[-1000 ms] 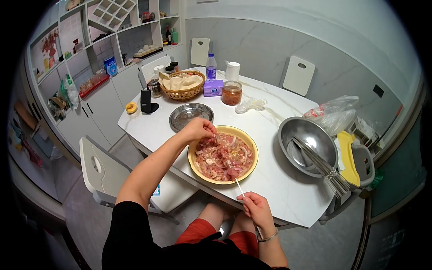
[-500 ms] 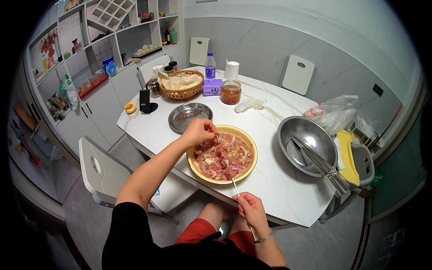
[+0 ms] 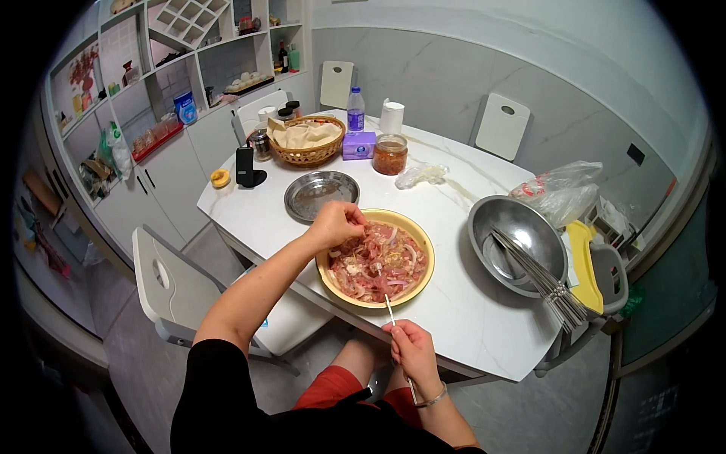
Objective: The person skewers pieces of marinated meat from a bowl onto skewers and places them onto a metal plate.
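Observation:
My right hand (image 3: 414, 350) is closed around a thin metal skewer (image 3: 391, 312), held low at the near side of a yellow-rimmed bowl (image 3: 429, 276). The skewer points up over raw meat pieces (image 3: 369, 270) mixed with onion slices (image 3: 411, 254). Some meat overlaps its far part; whether it is threaded on is hard to tell. At the bowl's upper left edge, my left hand (image 3: 339, 225) has its fingertips pinched together over the meat. What they hold is hidden. Just behind the left hand lies a round metal tray (image 3: 321, 195).
On the right stands a steel basin (image 3: 491, 227) with a bundle of metal skewers (image 3: 541, 284) leaning across its rim. Farther back are a wicker basket (image 3: 306, 157), a purple tissue box (image 3: 358, 146), a jar (image 3: 389, 155) and crumpled plastic (image 3: 421, 175). A chair (image 3: 155, 276) stands left.
My right hand has moved slightly left and up, and the skewer with it, now more upright over the bowl. My left hand stays pinched at about the same spot.

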The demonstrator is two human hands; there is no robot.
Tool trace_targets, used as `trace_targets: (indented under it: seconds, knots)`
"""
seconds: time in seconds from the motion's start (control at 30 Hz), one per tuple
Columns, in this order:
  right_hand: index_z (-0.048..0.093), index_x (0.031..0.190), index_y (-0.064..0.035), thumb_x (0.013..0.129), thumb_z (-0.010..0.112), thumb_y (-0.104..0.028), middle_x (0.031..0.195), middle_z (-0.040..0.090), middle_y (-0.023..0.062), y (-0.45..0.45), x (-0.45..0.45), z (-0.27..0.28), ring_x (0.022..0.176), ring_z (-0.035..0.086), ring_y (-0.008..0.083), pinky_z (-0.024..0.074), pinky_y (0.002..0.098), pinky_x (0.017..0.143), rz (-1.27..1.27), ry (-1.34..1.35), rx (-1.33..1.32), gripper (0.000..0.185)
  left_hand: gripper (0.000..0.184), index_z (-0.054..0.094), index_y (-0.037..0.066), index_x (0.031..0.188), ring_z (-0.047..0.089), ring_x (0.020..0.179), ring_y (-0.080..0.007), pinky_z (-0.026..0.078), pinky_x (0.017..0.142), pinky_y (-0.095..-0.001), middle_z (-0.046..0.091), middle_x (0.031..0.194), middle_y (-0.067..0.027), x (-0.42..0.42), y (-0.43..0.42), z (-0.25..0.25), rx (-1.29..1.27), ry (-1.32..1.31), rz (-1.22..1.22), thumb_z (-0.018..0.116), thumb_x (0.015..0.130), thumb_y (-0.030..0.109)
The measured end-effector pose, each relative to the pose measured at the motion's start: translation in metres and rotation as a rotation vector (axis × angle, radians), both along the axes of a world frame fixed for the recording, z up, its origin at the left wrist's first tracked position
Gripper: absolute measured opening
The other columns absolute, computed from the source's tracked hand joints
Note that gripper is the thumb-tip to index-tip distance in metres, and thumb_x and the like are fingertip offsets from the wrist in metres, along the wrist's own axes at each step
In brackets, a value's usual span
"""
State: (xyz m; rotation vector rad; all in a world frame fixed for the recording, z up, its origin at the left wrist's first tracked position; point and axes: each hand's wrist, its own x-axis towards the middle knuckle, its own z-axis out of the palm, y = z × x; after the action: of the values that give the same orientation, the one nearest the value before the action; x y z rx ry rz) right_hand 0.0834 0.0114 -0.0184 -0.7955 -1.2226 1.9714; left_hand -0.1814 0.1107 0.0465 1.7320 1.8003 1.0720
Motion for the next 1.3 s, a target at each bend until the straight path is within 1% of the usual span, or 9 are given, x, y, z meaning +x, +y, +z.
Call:
trace_targets:
  seconds: [0.3, 0.47, 0.53, 0.6, 0.67, 0.7, 0.83, 0.93, 1.3]
  knots:
    - [0.057, 0.091, 0.0013, 0.090, 0.045, -0.013, 0.052, 0.037, -0.0048, 0.011, 0.008, 0.021, 0.042, 0.029, 0.0030, 0.0244, 0.0172, 0.038, -0.039, -0.086, 0.079, 0.019, 0.006, 0.060, -0.001, 0.076, 0.057, 0.063, -0.0072, 0.046, 0.057, -0.0208, 0.062, 0.070, -0.0039, 0.001, -0.001, -0.003, 0.030, -0.078, -0.111, 0.062, 0.071, 0.000]
    - [0.059, 0.091, 0.0005, 0.089, 0.047, -0.011, 0.053, 0.039, -0.0055, 0.022, 0.026, 0.030, 0.043, 0.031, 0.0017, 0.0250, 0.0163, 0.039, -0.074, -0.091, 0.124, 0.017, 0.004, 0.058, 0.000, 0.075, 0.058, 0.061, -0.0087, 0.047, 0.053, -0.0219, 0.060, 0.067, -0.0050, -0.014, 0.002, 0.014, 0.045, -0.225, -0.041, 0.061, 0.075, 0.002]
    - [0.059, 0.091, 0.0007, 0.090, 0.046, -0.011, 0.053, 0.039, -0.0055, 0.024, 0.032, 0.035, 0.042, 0.031, 0.0016, 0.0241, 0.0163, 0.038, -0.085, -0.094, 0.135, 0.018, 0.002, 0.059, 0.001, 0.075, 0.057, 0.060, -0.0079, 0.047, 0.052, -0.0213, 0.060, 0.066, -0.0041, -0.030, 0.006, 0.006, -0.034, -0.150, -0.065, 0.060, 0.076, 0.003]
    - [0.059, 0.091, 0.0007, 0.090, 0.046, -0.011, 0.053, 0.039, -0.0055, 0.024, 0.037, 0.038, 0.042, 0.030, 0.0016, 0.0230, 0.0163, 0.037, -0.100, -0.095, 0.125, 0.017, 0.005, 0.062, 0.001, 0.075, 0.060, 0.058, -0.0124, 0.048, 0.054, -0.0248, 0.062, 0.065, -0.0076, -0.034, 0.008, -0.001, -0.045, -0.039, -0.076, 0.062, 0.073, 0.006]
    - [0.058, 0.091, 0.0006, 0.090, 0.046, -0.012, 0.052, 0.039, -0.0054, 0.025, 0.038, 0.037, 0.041, 0.030, 0.0015, 0.0222, 0.0162, 0.037, -0.106, -0.094, 0.117, 0.017, 0.009, 0.065, 0.003, 0.074, 0.062, 0.062, -0.0206, 0.049, 0.059, -0.0300, 0.063, 0.068, -0.0126, -0.029, 0.011, -0.009, 0.026, 0.485, -0.084, 0.063, 0.069, 0.010]
    - [0.058, 0.091, 0.0005, 0.090, 0.046, -0.012, 0.052, 0.039, -0.0053, 0.025, 0.038, 0.035, 0.041, 0.030, 0.0016, 0.0224, 0.0164, 0.037, -0.101, -0.087, 0.117, 0.017, 0.013, 0.067, 0.005, 0.074, 0.061, 0.068, -0.0279, 0.049, 0.064, -0.0352, 0.063, 0.073, -0.0149, -0.025, 0.014, -0.013, -0.020, 0.511, -0.093, 0.063, 0.067, 0.014]
    - [0.058, 0.091, 0.0007, 0.090, 0.046, -0.012, 0.052, 0.038, -0.0051, 0.026, 0.036, 0.028, 0.041, 0.030, 0.0021, 0.0232, 0.0168, 0.037, -0.089, -0.075, 0.096, 0.018, 0.014, 0.066, 0.004, 0.074, 0.060, 0.072, -0.0323, 0.048, 0.067, -0.0387, 0.062, 0.076, -0.0162, -0.006, 0.017, -0.015, -0.135, 0.618, -0.059, 0.064, 0.067, 0.015]
    - [0.058, 0.091, 0.0007, 0.090, 0.046, -0.013, 0.052, 0.038, -0.0050, 0.025, 0.034, 0.029, 0.041, 0.030, 0.0023, 0.0240, 0.0169, 0.037, -0.081, -0.072, 0.097, 0.018, 0.014, 0.064, 0.003, 0.071, 0.060, 0.069, -0.0314, 0.048, 0.064, -0.0390, 0.061, 0.072, -0.0164, -0.006, 0.029, -0.022, -0.181, 0.744, -0.079, 0.063, 0.065, 0.016]
    - [0.058, 0.091, 0.0008, 0.090, 0.046, -0.013, 0.052, 0.038, -0.0050, 0.027, 0.036, 0.024, 0.041, 0.030, 0.0024, 0.0239, 0.0165, 0.037, -0.076, -0.063, 0.067, 0.018, 0.014, 0.061, 0.002, 0.071, 0.060, 0.066, -0.0298, 0.046, 0.061, -0.0375, 0.061, 0.069, -0.0154, -0.003, 0.024, -0.023, 0.021, 0.520, -0.099, 0.065, 0.065, 0.014]
